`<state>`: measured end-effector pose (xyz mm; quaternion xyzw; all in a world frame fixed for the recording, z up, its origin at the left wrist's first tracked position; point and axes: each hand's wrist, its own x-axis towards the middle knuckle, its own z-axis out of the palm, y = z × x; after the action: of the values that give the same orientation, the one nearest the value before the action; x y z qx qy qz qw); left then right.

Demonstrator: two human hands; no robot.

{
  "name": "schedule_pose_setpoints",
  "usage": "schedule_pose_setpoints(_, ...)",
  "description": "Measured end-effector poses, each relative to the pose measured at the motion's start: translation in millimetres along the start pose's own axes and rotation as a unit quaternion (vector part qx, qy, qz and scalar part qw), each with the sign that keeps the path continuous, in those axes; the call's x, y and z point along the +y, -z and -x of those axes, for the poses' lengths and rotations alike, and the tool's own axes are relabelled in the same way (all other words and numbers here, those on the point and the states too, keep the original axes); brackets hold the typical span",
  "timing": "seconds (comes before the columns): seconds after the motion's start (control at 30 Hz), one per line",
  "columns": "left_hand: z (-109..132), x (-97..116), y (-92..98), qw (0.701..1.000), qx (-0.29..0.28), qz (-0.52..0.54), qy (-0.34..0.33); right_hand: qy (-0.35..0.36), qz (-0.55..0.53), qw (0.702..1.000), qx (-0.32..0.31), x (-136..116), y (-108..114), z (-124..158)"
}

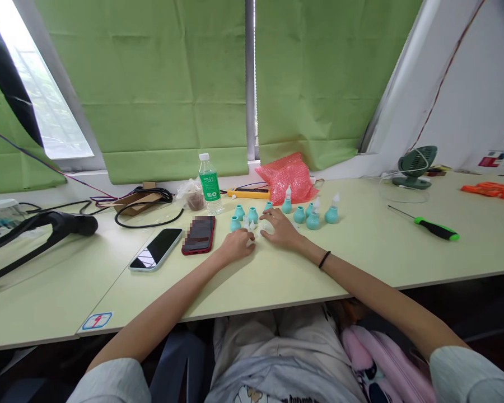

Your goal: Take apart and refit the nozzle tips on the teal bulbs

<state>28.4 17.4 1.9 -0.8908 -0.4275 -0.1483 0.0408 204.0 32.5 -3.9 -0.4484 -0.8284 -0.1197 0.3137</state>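
Note:
Several small teal bulbs (299,215) stand in a loose group on the pale green table (361,257); some carry clear white tips. My left hand (237,245) rests on the table with fingers curled around a small clear piece near one teal bulb (235,224). My right hand (280,228) lies just right of it, fingers bent down over small clear white parts (267,226) among the bulbs. A black band is on my right wrist.
Two phones (157,249) (199,235) lie left of my hands. A water bottle (210,184), a pink bag (288,178), black cables (149,201) and a yellow tool sit behind. A green-handled screwdriver (434,228) and a small fan (415,167) are to the right.

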Motion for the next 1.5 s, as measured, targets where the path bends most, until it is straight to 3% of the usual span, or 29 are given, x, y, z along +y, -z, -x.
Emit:
schedule_pose_setpoints(0.17, -5, -9, -1.6, 0.997, 0.048, 0.056, -0.008, 0.062, 0.016, 0.989, -0.13, -16, -1, 1)
schedule_pose_setpoints(0.3, -7, -12, -6.2, 0.988, 0.106, 0.115, -0.012, 0.04, 0.045, 0.984, -0.166, -10, -2, -1)
schedule_pose_setpoints(0.47, -7, -10, -16.2, 0.984, 0.103, 0.136, -0.042, 0.024, 0.028, 0.987, -0.155, -2, -3, -1)
schedule_pose_setpoints(0.8, -6, -4, -13.1, 0.996, 0.078, 0.008, -0.032, 0.017, -0.007, 0.995, -0.103, 1, -3, -1)
schedule_pose_setpoints(0.97, -5, -2, -16.6, 0.994, 0.09, -0.021, -0.06, 0.025, -0.044, 0.994, -0.094, 1, -2, -1)
schedule_pose_setpoints(1.13, -5, -1, -17.1, 0.994, 0.091, -0.018, -0.062, 0.036, -0.068, 0.996, -0.052, 4, -4, -1)
schedule_pose_setpoints(1.5, -6, 0, -10.8, 0.995, 0.061, 0.054, -0.065, 0.024, -0.08, 0.996, -0.02, 1, -2, 0)
